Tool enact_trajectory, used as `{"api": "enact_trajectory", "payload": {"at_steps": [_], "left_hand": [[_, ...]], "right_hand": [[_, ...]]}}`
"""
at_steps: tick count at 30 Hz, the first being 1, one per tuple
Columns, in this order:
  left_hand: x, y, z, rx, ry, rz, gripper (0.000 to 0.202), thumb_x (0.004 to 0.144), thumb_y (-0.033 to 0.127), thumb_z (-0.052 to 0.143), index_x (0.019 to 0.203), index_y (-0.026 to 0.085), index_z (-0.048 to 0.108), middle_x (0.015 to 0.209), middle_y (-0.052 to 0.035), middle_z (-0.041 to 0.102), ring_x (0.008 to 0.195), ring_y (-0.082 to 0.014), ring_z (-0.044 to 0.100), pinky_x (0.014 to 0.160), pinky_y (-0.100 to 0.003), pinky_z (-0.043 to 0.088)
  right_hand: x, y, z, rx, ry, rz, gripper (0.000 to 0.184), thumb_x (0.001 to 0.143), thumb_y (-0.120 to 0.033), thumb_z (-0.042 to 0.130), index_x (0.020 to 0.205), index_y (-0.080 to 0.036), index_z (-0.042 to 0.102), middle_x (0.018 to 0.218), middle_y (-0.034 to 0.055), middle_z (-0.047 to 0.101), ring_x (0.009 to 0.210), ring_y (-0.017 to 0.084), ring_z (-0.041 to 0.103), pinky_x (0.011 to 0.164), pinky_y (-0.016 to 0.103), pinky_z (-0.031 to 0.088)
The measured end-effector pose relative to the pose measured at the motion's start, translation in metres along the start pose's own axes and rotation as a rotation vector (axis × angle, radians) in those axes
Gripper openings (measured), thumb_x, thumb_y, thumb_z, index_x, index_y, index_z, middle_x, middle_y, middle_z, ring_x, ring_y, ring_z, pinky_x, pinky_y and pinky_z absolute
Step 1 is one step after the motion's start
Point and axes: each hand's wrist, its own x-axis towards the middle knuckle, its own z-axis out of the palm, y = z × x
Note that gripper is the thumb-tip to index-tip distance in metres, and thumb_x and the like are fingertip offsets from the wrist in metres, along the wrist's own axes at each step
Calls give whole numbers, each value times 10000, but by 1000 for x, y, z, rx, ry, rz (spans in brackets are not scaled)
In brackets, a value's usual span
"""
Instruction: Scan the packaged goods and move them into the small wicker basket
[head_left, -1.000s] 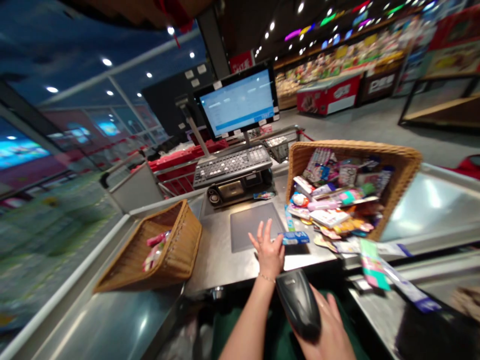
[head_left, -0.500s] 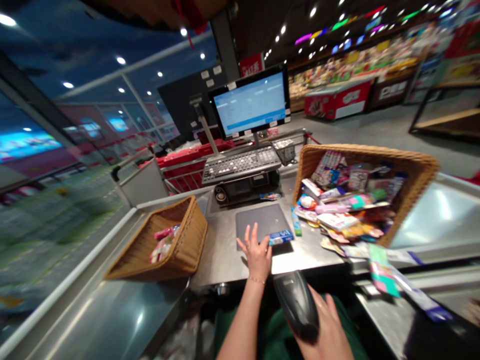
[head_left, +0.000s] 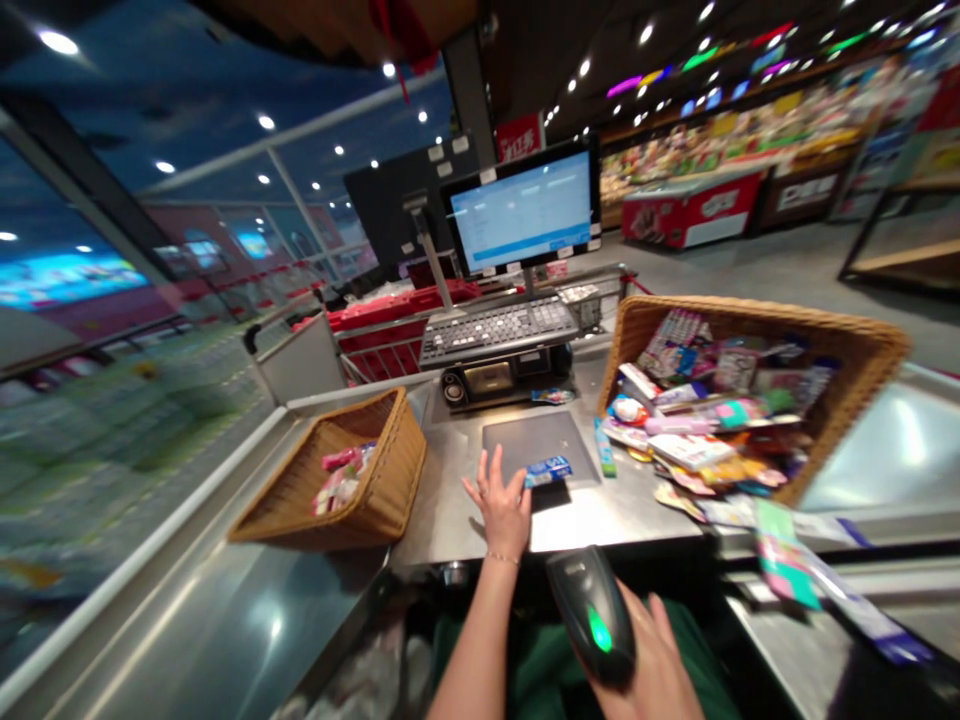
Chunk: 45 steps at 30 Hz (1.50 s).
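My left hand (head_left: 501, 506) reaches over the steel checkout counter (head_left: 450, 510), fingers spread above, while thumb and finger pinch a small blue packet (head_left: 547, 470) at the front edge of the dark scanner plate (head_left: 536, 440). My right hand (head_left: 652, 665) is low near my body, wrapped around a black handheld barcode scanner (head_left: 592, 615) with a green light glowing on it. The scanner's head points toward the blue packet.
A tipped wicker basket (head_left: 847, 365) full of colourful snack packets spills onto the counter at right. A smaller wicker basket (head_left: 382, 490) with a few packets stands at left. Keyboard (head_left: 499, 328) and monitor (head_left: 525, 210) stand behind the plate. Loose packets (head_left: 784, 555) lie at front right.
My left hand has carried the blue packet leftward, from right of the scanner plate onto its front edge. A green light has come on in the handheld scanner. The camera view shifted slightly.
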Motion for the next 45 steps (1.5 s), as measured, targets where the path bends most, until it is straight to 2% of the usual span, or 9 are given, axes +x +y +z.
{"api": "enact_trajectory", "payload": {"at_steps": [4, 12, 15, 21, 29, 35, 45], "left_hand": [[2, -6, -3, 6, 18, -14, 213, 766, 188, 664, 947, 288, 716, 1441, -99, 469, 1399, -334, 299, 1062, -729, 161], [4, -16, -9, 13, 40, -42, 242, 758, 181, 664, 964, 298, 713, 1448, -86, 463, 1407, -330, 283, 1079, -718, 125], [6, -20, -13, 12, 55, -53, 230, 750, 179, 671, 945, 292, 718, 1438, -85, 474, 1400, -333, 294, 1083, -715, 121], [10, -32, -23, 12, 104, -70, 222, 764, 200, 665, 952, 302, 724, 1443, -80, 472, 1400, -326, 292, 1094, -701, 98], [16, -42, -40, 29, 190, -85, 200, 764, 200, 668, 922, 301, 737, 1413, -77, 508, 1383, -323, 326, 1107, -688, 16], [22, -48, -51, 27, 221, -99, 206, 759, 227, 684, 938, 312, 739, 1422, -62, 500, 1387, -316, 318, 1117, -664, -37], [27, -61, -63, 50, 310, -100, 184, 766, 217, 674, 913, 304, 743, 1404, -70, 519, 1384, -315, 317, 1114, -664, -56]], "right_hand": [[-1, -2, 2, -25, 14, -29, 481, 872, -312, 421, 1313, -144, 514, 1294, 162, 601, 1202, 316, 574, 995, 653, 403], [0, -4, 10, -128, 61, -126, 465, 845, -305, 457, 1242, -92, 572, 1301, 180, 590, 1198, 305, 580, 981, 577, 455], [1, -6, 13, -152, 59, -148, 470, 832, -299, 464, 1238, -90, 578, 1300, 181, 589, 1200, 314, 576, 965, 590, 462], [1, -12, 19, -119, 35, -154, 499, 793, -281, 500, 1246, -86, 577, 1298, 190, 590, 1199, 330, 574, 975, 610, 442], [4, -15, 23, -87, -2, -163, 496, 777, -294, 541, 1262, -197, 577, 1300, 119, 608, 1214, 327, 562, 1007, 592, 412], [5, -30, 27, -32, 92, -113, 450, 783, -248, 481, 1212, -168, 589, 1288, 123, 612, 1233, 314, 544, 1057, 583, 334], [9, -40, 31, -6, 89, -113, 475, 763, -225, 483, 1227, -165, 564, 1284, 144, 612, 1225, 320, 549, 1060, 612, 311]]}}
